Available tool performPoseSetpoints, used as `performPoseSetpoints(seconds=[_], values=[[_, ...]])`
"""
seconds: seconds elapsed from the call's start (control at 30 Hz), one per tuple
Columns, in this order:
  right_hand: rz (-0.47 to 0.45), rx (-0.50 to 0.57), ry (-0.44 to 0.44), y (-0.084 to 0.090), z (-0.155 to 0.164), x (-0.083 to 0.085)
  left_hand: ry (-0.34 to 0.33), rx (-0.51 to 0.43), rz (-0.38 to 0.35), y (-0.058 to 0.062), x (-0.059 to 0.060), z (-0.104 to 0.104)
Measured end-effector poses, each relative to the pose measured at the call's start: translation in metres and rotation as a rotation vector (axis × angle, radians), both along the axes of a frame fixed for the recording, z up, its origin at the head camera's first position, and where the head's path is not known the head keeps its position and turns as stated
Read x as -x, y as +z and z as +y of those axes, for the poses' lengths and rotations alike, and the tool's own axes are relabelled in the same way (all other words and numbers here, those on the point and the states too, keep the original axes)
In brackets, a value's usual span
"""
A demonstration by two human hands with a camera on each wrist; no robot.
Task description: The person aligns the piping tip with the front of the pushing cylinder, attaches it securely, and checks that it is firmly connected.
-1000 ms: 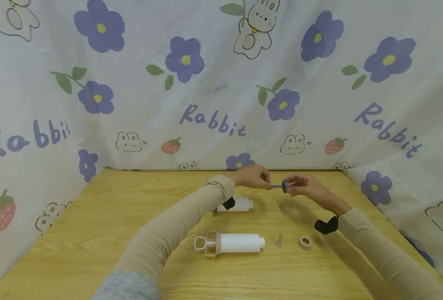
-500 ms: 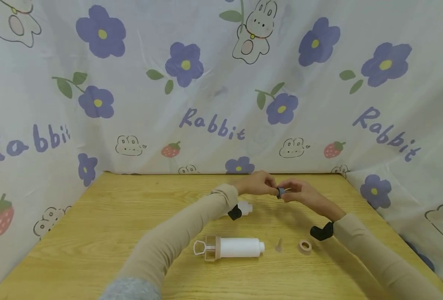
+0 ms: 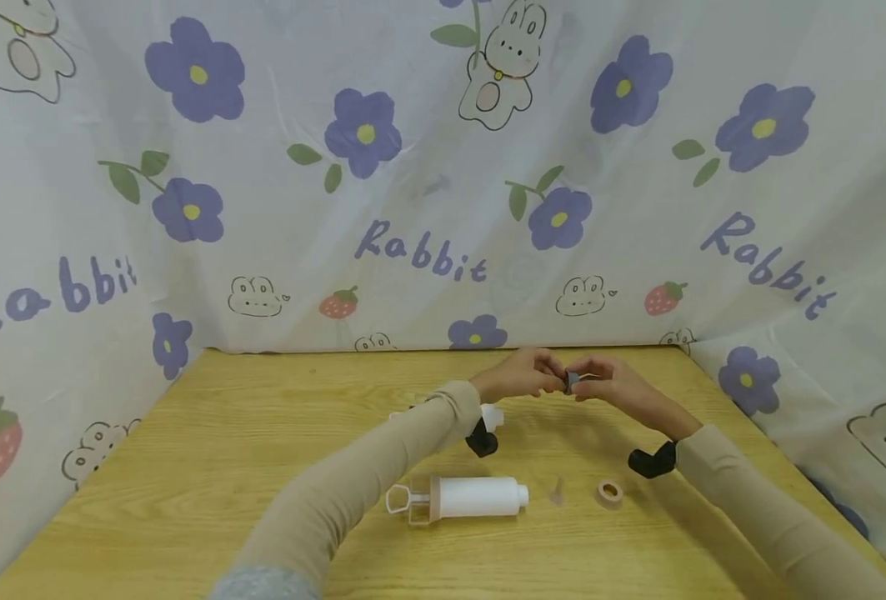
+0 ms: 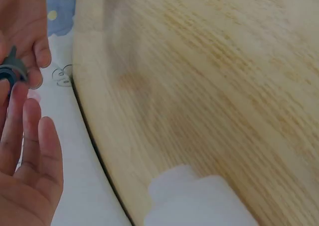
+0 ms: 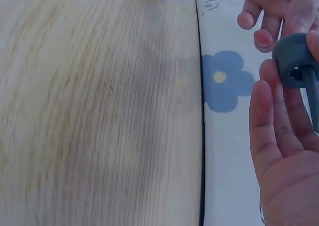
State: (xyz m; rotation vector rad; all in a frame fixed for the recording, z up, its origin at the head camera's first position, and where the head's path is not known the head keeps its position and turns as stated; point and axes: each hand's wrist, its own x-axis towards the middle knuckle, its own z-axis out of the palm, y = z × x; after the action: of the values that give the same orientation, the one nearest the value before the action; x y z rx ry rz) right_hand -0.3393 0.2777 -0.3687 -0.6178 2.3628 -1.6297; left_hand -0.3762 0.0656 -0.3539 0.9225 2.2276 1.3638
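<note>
My left hand (image 3: 521, 375) and right hand (image 3: 623, 387) meet above the far part of the table. Between their fingertips is a grey ring cap (image 5: 291, 59) with a thin grey stem (image 5: 312, 94), which points toward my right palm. My right hand pinches the cap between thumb and fingers. The left fingertips hold its other side, with the left thumb mostly hidden. A second white-barrelled syringe (image 3: 493, 417) lies below my left wrist, largely covered by the sleeve. In the left wrist view the cap (image 4: 15, 69) shows at the left edge.
Nearer on the wooden table (image 3: 187, 492) lies a large syringe (image 3: 480, 497) with white barrel, tan collar and loop handle. Right of it are a small tan pin-like piece (image 3: 558, 492) and a tan ring (image 3: 609, 494). A printed curtain (image 3: 412, 167) encloses the back and sides.
One second ago the stem ran from the cap to my left hand; now it points toward the right hand. The hands have come closer together around the cap.
</note>
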Motion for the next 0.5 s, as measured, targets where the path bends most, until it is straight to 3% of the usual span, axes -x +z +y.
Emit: performPoseSetpoints(seconds=[0.2,0.5], values=[[-0.016,-0.006,0.034,-0.002,-0.001,0.001,0.015,0.014,0.065,-0.005,-0.002,0.001],[0.001,-0.014,0.045,0.000,-0.001,0.000,-0.029,0.024,0.058,-0.002,0.003,-0.013]])
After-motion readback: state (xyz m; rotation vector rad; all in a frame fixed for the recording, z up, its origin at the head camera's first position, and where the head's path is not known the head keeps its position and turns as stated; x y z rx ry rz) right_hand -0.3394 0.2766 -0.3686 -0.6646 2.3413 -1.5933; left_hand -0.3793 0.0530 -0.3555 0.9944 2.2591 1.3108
